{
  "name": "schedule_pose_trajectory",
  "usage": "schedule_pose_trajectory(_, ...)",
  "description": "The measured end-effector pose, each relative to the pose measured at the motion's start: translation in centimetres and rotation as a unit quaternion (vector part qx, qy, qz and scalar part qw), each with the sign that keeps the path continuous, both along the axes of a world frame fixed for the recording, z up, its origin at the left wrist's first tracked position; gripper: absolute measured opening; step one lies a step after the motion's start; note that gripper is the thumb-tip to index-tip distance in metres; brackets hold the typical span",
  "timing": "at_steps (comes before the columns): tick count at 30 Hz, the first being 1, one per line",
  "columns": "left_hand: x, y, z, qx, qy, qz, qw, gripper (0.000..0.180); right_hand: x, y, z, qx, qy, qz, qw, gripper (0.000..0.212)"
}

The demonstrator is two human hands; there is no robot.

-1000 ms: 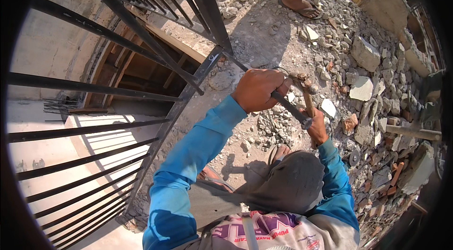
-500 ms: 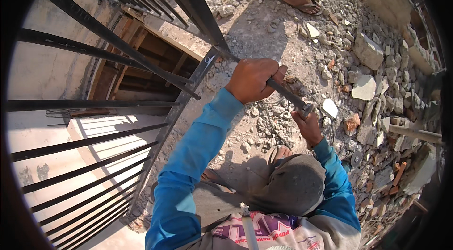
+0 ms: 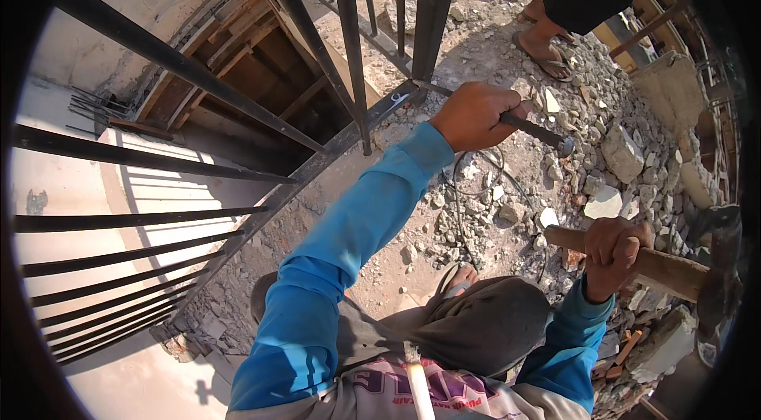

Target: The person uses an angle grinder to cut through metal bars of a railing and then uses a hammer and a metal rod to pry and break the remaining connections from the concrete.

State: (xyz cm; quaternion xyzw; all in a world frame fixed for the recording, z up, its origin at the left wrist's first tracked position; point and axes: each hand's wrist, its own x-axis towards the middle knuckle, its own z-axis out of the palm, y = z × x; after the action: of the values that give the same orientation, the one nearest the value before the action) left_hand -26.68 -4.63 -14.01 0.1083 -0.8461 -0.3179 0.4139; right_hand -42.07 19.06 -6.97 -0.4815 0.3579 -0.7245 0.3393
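My left hand (image 3: 479, 115) is closed round a long metal chisel (image 3: 543, 133). The chisel's thin end meets the foot of a black metal railing (image 3: 273, 200), close to an upright post; its blunt struck end points right over the rubble. Out to the right, my right hand (image 3: 618, 255) grips the wooden handle of a hammer (image 3: 674, 273). The large dark hammer head is at the right rim of the view, apart from the chisel and partly lost in shadow.
Broken concrete and brick rubble (image 3: 626, 152) covers the right side. A thin cable (image 3: 458, 190) lies on the gritty ground. Beyond the railing is a wood-lined opening (image 3: 254, 103). Another person's sandalled foot (image 3: 545, 55) stands ahead, near the chisel.
My right hand has left the chisel's struck end, moved right and taken hold of the hammer. My left hand and the chisel appear farther right in view. The other person's legs show more.
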Motion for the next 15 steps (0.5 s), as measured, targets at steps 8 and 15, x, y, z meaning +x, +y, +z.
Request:
schedule_pose_trajectory(8, 1.5, 0.0, -0.3, 0.001, 0.017, 0.01, 1.0, 0.022, 1.3, 2.7, 0.1, 0.331, 0.209, -0.106, 0.914, 0.02)
schedule_pose_trajectory(15, 0.9, 0.2, -0.5, -0.007, -0.004, 0.028, 1.0, 0.01, 3.8, 1.1, 4.6, -0.155, 0.083, -0.097, 0.98, 0.033)
